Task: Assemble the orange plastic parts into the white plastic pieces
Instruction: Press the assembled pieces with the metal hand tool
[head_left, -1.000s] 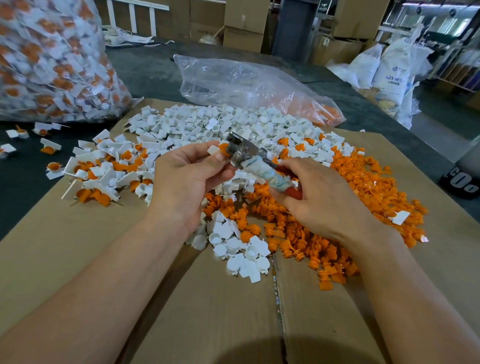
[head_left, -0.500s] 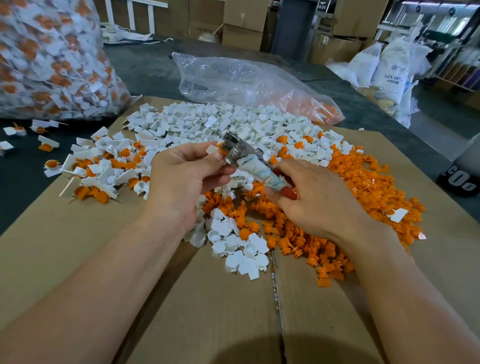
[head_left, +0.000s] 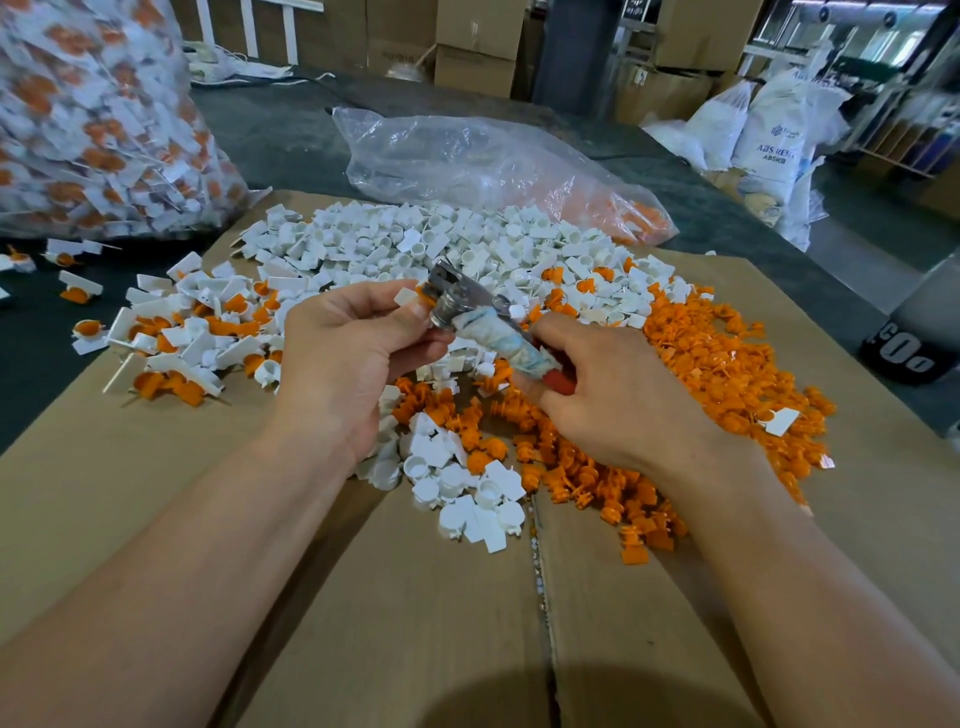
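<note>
- left grip (head_left: 353, 358): thumb and fingertips pinch a white piece (head_left: 405, 297) with a bit of orange at its edge, pressed to the metal head of a tool (head_left: 488, 330).
- right grip (head_left: 613, 400): fingers curled round the tool's taped handle, just right of the left grip.
- orange parts (head_left: 727, 369): loose heap under and right of the right grip, on cardboard (head_left: 415, 623).
- white pieces (head_left: 415, 244): heap beyond both grips.
- assembled pieces (head_left: 182, 338): left of the left grip.

On the cardboard (head_left: 415, 623) we see caps (head_left: 415, 244) at the back, plugs (head_left: 727, 374) right (assembled pieces (head_left: 176, 332) left), a bag (head_left: 493, 156) behind.
</note>
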